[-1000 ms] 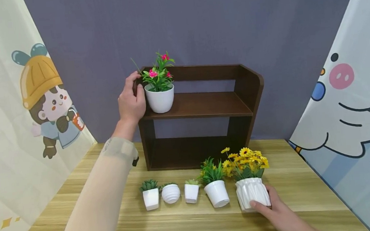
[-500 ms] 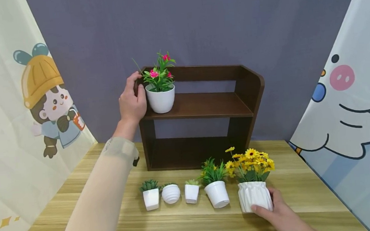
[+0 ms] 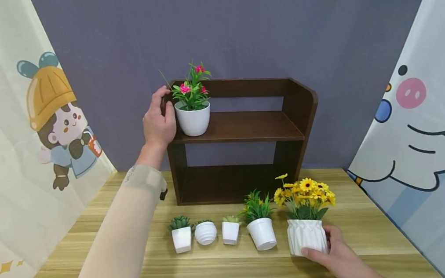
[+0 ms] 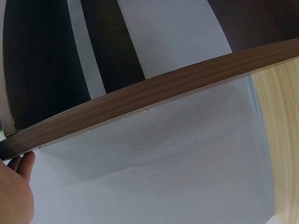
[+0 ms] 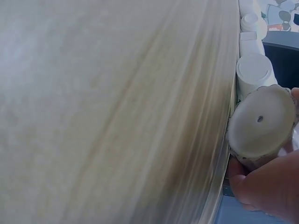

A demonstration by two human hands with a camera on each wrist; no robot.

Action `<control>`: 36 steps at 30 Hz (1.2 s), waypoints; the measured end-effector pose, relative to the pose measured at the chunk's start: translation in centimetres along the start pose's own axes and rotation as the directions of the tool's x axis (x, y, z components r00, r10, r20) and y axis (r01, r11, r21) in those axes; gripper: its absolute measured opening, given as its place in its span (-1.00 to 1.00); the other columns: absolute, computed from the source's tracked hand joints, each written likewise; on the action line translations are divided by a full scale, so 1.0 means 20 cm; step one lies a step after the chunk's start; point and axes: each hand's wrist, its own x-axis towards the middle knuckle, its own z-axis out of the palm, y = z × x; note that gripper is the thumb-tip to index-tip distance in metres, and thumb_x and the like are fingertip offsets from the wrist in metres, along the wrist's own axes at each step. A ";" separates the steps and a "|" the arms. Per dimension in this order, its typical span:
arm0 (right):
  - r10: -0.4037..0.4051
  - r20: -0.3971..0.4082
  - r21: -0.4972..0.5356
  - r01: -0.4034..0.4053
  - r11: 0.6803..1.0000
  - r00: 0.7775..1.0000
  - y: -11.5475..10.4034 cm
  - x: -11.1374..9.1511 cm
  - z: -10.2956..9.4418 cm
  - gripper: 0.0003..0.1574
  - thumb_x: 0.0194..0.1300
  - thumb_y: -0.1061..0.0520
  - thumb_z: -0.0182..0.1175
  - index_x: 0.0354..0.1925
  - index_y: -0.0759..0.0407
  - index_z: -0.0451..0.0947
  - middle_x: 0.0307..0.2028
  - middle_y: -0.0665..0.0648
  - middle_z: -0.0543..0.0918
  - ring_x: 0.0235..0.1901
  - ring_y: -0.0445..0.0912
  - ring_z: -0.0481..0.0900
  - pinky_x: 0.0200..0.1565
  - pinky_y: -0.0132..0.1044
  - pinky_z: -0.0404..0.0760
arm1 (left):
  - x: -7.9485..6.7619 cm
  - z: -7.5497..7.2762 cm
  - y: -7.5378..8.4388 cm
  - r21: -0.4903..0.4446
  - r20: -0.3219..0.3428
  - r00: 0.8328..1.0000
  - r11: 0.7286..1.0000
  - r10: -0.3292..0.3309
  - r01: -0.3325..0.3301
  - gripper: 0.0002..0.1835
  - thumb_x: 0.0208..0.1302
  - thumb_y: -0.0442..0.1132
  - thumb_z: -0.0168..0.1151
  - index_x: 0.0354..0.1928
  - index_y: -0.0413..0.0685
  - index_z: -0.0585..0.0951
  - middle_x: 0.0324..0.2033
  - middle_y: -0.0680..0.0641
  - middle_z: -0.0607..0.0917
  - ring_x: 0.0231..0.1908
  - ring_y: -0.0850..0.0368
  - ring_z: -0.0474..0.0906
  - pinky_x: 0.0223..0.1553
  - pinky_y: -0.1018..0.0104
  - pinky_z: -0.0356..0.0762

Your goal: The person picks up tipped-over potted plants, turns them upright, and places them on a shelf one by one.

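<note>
My left hand [image 3: 159, 120] grips the left side panel of a dark brown two-tier shelf [image 3: 241, 127], thumb on the near side; in the left wrist view only part of the hand [image 4: 14, 193] shows at the panel edge. Right beside the thumb, a smooth white pot [image 3: 193, 120] with pink flowers stands upright on the upper tier. My right hand [image 3: 337, 254] holds a white pleated flowerpot [image 3: 307, 236] of yellow flowers [image 3: 306, 193] by its right side and lower front. From the right wrist, the pot's underside [image 5: 252, 133] with a small hole faces the camera.
Left of the held flowerpot, a row of white pots lies along the wood-grain table [image 3: 214, 274]: a grassy plant [image 3: 261, 233], then three small succulents, the leftmost a dark green one [image 3: 182, 239]. Behind the shelf hangs a grey-blue curtain [image 3: 232, 27]; printed cloths flank both sides.
The pleated flowerpot and its yellow flowers have shifted slightly right and turned in my right hand, the blooms swinging rightward. My left hand stays on the shelf panel.
</note>
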 end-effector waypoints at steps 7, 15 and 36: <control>-0.016 0.001 -0.009 0.016 1.000 1.000 -0.01 0.01 -0.01 0.48 0.42 -0.28 0.45 0.58 0.62 -0.23 0.48 0.67 0.24 0.42 0.35 0.46 0.43 0.35 0.47 | 0.00 -0.01 0.01 0.004 0.006 1.000 1.000 -0.005 0.005 -0.55 0.66 -0.14 -0.02 0.46 0.02 0.54 0.50 -0.04 0.62 0.24 -0.37 0.71 0.21 -0.33 0.60; -0.038 -0.011 -0.015 0.038 0.999 0.999 -0.01 0.02 -0.01 0.45 0.43 -0.25 0.45 0.59 0.62 -0.21 0.46 0.65 0.30 0.37 0.28 0.51 0.39 0.23 0.54 | 0.00 -0.01 0.01 0.004 0.009 1.000 1.000 -0.006 0.006 -0.55 0.66 -0.12 -0.01 0.46 0.03 0.54 0.49 -0.05 0.63 0.12 -0.41 0.74 0.12 -0.35 0.61; -0.057 -0.037 0.052 0.059 0.997 0.998 0.01 0.05 -0.01 0.53 0.37 -0.16 0.52 0.61 0.63 -0.32 0.46 0.66 0.23 0.43 0.40 0.42 0.44 0.32 0.49 | 0.00 -0.01 0.02 -0.006 -0.001 1.000 1.000 -0.002 0.002 -0.55 0.65 -0.12 0.00 0.46 0.02 0.55 0.48 -0.04 0.64 0.12 -0.41 0.74 0.11 -0.36 0.61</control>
